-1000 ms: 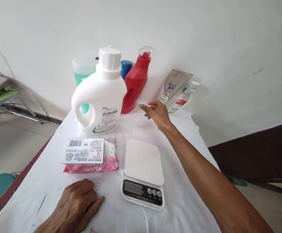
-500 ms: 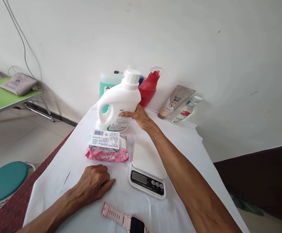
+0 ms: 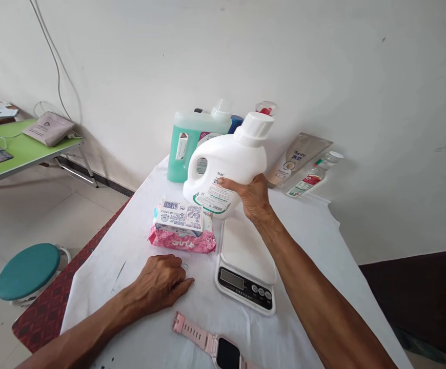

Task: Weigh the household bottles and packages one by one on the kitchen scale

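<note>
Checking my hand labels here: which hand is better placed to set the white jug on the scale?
Probably the right hand: it grips the tilted white jug just behind the scale. The left hand lies flat on the table, holding nothing.

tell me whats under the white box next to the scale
The white box lies on a pink wipes pack. The pack's top face is mostly covered; its front edge shows.

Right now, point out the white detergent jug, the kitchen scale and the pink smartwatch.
white detergent jug (image 3: 228, 161), head view, upper body.
kitchen scale (image 3: 246, 248), head view, weighing platform.
pink smartwatch (image 3: 228, 354), head view, dark screen.
</note>
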### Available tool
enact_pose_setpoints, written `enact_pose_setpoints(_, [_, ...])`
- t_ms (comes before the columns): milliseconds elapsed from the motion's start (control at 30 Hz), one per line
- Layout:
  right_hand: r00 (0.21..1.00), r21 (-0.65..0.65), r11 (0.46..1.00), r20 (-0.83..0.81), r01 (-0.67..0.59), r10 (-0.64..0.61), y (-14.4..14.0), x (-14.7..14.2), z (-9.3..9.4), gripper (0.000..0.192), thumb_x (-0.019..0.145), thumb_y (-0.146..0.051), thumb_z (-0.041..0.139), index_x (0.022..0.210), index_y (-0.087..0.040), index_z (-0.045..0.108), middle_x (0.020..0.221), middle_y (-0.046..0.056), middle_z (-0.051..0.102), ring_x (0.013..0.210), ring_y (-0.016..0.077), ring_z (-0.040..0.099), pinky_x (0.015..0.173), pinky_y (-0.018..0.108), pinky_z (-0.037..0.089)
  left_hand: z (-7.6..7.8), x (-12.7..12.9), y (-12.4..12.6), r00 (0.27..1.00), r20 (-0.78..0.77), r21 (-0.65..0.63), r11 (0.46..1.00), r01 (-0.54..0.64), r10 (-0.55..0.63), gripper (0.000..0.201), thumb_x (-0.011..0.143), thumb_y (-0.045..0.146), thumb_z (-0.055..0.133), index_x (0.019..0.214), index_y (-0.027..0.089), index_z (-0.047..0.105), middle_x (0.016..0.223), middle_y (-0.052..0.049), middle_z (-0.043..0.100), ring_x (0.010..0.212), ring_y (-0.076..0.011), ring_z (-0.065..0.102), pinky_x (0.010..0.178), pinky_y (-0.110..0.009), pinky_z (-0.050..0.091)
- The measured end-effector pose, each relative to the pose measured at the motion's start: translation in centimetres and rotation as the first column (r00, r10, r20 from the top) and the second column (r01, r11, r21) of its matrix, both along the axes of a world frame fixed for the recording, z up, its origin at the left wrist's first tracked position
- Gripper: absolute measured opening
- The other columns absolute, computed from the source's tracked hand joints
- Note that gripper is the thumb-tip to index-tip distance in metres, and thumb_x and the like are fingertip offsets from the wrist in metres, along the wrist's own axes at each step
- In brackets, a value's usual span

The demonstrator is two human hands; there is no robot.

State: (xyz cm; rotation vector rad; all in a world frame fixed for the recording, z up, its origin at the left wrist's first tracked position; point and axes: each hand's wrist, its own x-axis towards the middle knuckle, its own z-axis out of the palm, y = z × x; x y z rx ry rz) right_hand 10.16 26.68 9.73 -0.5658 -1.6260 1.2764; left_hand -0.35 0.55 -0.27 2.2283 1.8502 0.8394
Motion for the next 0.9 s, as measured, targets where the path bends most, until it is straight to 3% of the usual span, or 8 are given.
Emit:
enact_pose_setpoints(133, [0.986, 0.029, 0.986, -0.032, 0.166, -0.165, 0.3, 2.4, 0.5, 0.069, 0.051, -0.028, 0.098, 0.114, -0.022, 0.070, 0.100, 0.002, 0.079, 0.105, 0.0327, 0.073, 0.092, 0.055, 0.062, 0.0, 0.0, 0.0, 1.000, -0.024, 0.006, 1.000, 0.008, -0.008, 0.045, 0.103, 0.027, 0.051, 0.059, 0.019, 0.051, 0.064, -0.001, 0.053, 0.058, -0.0134, 0.050, 0.055, -0.032, 0.029])
enact_pose_setpoints(233, [0.961, 0.072, 0.961, -0.103, 0.265, -0.257, 0.2, 4.3, 2.3, 0.062, 0.049, -0.022, 0.098, 0.105, -0.023, 0.072, 0.096, 0.002, 0.079, 0.105, 0.0337, 0.073, 0.092, 0.055, 0.063, 0.1, 0.1, 0.0, 1.000, -0.030, 0.000, 1.000, 0.006, -0.006, 0.044, 0.103, 0.027, 0.052, 0.059, 0.018, 0.053, 0.065, -0.001, 0.055, 0.058, -0.0131, 0.049, 0.054, -0.031, 0.030])
enact_pose_setpoints(333, [0.946, 0.136, 0.948, -0.196, 0.286, -0.258, -0.4, 6.2, 4.7, 0.054, 0.051, -0.016, 0.096, 0.100, -0.024, 0.073, 0.094, 0.001, 0.079, 0.108, 0.0331, 0.073, 0.095, 0.053, 0.062, 0.1, 0.1, 0.0, 0.999, -0.040, 0.002, 1.000, -0.003, 0.003, 0.044, 0.102, 0.027, 0.054, 0.059, 0.018, 0.054, 0.064, 0.000, 0.054, 0.058, -0.0127, 0.050, 0.054, -0.031, 0.029])
enact_pose_setpoints(467, [0.954, 0.176, 0.947, -0.185, 0.267, -0.235, -2.4, 8.9, 6.8, 0.053, 0.055, -0.013, 0.094, 0.102, -0.025, 0.073, 0.094, 0.000, 0.079, 0.107, 0.0316, 0.073, 0.100, 0.054, 0.060, 0.2, 0.0, -0.1, 0.999, -0.039, 0.033, 0.999, -0.002, 0.003, 0.045, 0.102, 0.027, 0.054, 0.059, 0.017, 0.052, 0.062, 0.001, 0.052, 0.057, -0.0118, 0.048, 0.054, -0.030, 0.026])
enact_pose_setpoints(567, [0.952, 0.105, 0.953, -0.143, 0.285, -0.270, -4.4, 10.8, 6.5, 0.053, 0.054, -0.013, 0.094, 0.100, -0.026, 0.073, 0.092, 0.000, 0.079, 0.105, 0.0328, 0.074, 0.101, 0.057, 0.058, 0.3, -0.1, -0.1, 0.999, -0.032, 0.046, 0.999, 0.009, -0.008, 0.046, 0.102, 0.027, 0.055, 0.058, 0.017, 0.050, 0.061, 0.001, 0.049, 0.056, -0.0113, 0.044, 0.054, -0.029, 0.024])
enact_pose_setpoints(733, [0.937, -0.042, 0.939, -0.061, 0.341, -0.343, -6.7, 12.9, 4.3, 0.059, 0.048, -0.017, 0.098, 0.102, -0.025, 0.074, 0.094, 0.002, 0.080, 0.104, 0.0367, 0.075, 0.097, 0.060, 0.061, 0.4, -0.2, -0.1, 0.999, -0.044, 0.049, 0.999, 0.015, -0.012, 0.046, 0.102, 0.028, 0.055, 0.058, 0.017, 0.049, 0.061, 0.001, 0.048, 0.057, -0.0114, 0.043, 0.055, -0.028, 0.022])
enact_pose_setpoints(900, [0.933, -0.032, 0.934, -0.049, 0.356, -0.358, -7.2, 13.9, 3.0, 0.064, 0.049, -0.018, 0.100, 0.107, -0.025, 0.075, 0.102, 0.003, 0.080, 0.113, 0.0357, 0.072, 0.098, 0.055, 0.062, 0.4, -0.3, -0.1, 0.998, -0.055, 0.044, 0.999, 0.019, -0.017, 0.046, 0.102, 0.029, 0.055, 0.058, 0.017, 0.049, 0.061, 0.001, 0.047, 0.057, -0.0111, 0.041, 0.055, -0.027, 0.022])
